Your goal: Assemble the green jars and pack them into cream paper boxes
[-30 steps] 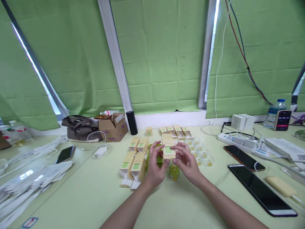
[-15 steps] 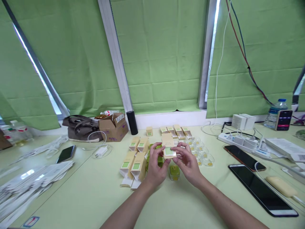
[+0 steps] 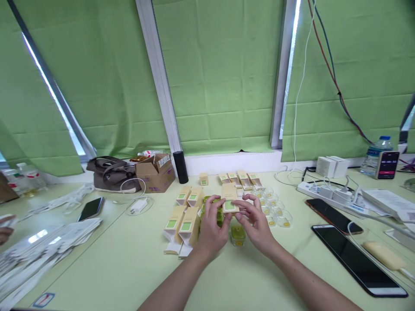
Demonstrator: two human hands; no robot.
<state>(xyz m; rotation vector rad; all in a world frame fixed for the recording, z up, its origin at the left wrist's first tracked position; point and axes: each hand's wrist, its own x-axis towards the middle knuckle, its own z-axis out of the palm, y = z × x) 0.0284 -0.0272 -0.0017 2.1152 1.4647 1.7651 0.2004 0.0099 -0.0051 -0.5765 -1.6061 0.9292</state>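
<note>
Between my hands is a small cream box with a light green square on its front. My left hand closes its fingers on the box's left side, and my right hand grips the right side. Just below them, a clear cup with green contents stands on the table. Several cream boxes with white flaps folded out lie to the left. Green pieces are partly hidden behind my left hand. Several clear cups with yellow spots sit to the right.
Phones and a power strip with cables lie at the right. Toward the back left are a cardboard box, a black cylinder and a grey bag. Another person's hand shows at the left edge, near white packets.
The cream box has tilted slightly between my fingers, and its lower edge looks more closed. Another person's hand has come into view at the left edge.
</note>
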